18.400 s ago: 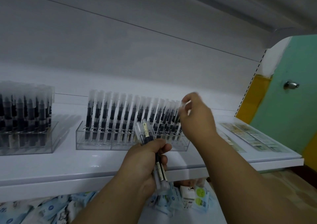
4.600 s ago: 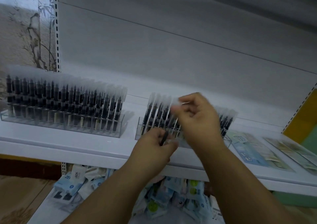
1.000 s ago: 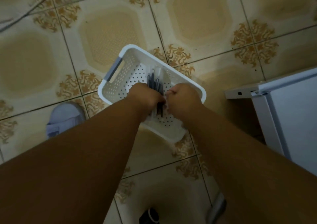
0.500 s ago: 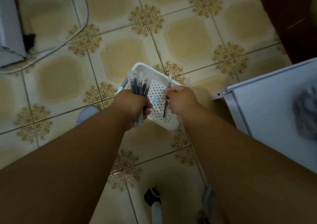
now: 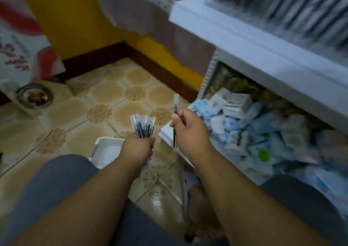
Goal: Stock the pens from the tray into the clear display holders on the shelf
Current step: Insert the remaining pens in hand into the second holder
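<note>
My left hand (image 5: 138, 148) grips a bundle of several dark pens with clear caps (image 5: 143, 126), caps pointing up. My right hand (image 5: 190, 130) pinches a single pen (image 5: 175, 106), held upright. The white perforated tray (image 5: 106, 150) sits on the floor just below and left of my left hand, partly hidden by my forearm. At the top right, the white shelf (image 5: 235, 33) carries the clear display holders with pens (image 5: 293, 10), which are badly blurred.
A lower shelf (image 5: 250, 130) to the right is piled with blue and white packets. A yellow wall with a dark baseboard (image 5: 105, 51) runs behind the tiled floor. A round metal dish (image 5: 34, 96) lies at the left. My knees fill the bottom.
Both hands have lifted out of the tray with pens in them. The view has swung up from the floor toward the shelf, and the tray now lies lower left.
</note>
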A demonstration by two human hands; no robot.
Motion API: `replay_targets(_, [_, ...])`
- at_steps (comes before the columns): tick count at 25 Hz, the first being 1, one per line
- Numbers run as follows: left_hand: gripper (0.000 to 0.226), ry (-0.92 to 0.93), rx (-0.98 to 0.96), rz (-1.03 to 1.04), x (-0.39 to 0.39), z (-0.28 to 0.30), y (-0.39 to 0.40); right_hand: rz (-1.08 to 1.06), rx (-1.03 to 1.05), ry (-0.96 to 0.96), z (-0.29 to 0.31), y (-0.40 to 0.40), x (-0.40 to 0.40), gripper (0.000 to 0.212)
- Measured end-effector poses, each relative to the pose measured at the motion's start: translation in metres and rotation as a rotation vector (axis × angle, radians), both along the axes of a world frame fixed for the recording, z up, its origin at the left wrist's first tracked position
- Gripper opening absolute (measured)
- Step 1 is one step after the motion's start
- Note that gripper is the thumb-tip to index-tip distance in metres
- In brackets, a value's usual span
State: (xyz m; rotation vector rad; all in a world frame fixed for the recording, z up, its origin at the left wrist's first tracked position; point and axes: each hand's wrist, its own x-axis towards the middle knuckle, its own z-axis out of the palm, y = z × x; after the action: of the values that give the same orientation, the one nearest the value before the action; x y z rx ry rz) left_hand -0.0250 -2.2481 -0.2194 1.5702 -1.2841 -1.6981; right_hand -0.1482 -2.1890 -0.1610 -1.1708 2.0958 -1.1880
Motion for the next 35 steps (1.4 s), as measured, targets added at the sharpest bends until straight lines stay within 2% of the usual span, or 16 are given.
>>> replay_targets(6, [0.011,0.068,-0.181,-0.363,-0.072,0.047,0.079,-0.257,-0.224,0.116,0.067,0.122,-0.036,0.02])
replay_targets(12, [0.012,0.206,-0.36,-0.681,-0.128,0.127,0.127,-0.437,-0.4,0.208,0.132,0.182,-0.054,0.02])
replay_targets(16, [0.016,0.32,-0.38,-0.852,-0.148,0.157,0.171,-0.617,-0.454,0.342,0.166,0.227,-0.065,0.018])
replay_targets(24, [0.026,0.406,-0.438,-0.912,-0.188,0.194,0.212,-0.851,-0.522,0.368,0.176,0.281,-0.093,0.015])
replay_targets(28, [0.033,0.493,-0.397,-0.896,-0.217,0.221,0.214,-0.967,-0.581,0.373,0.188,0.295,-0.132,0.012])
replay_targets(31, [0.038,0.549,-0.375,-0.891,-0.236,0.24,0.215,-1.034,-0.63,0.424,0.21,0.3,-0.165,0.02])
replay_targets(35, [0.03,0.656,-0.251,-0.875,-0.244,0.255,0.22,-1.027,-0.58,0.525,0.241,0.298,-0.205,0.007])
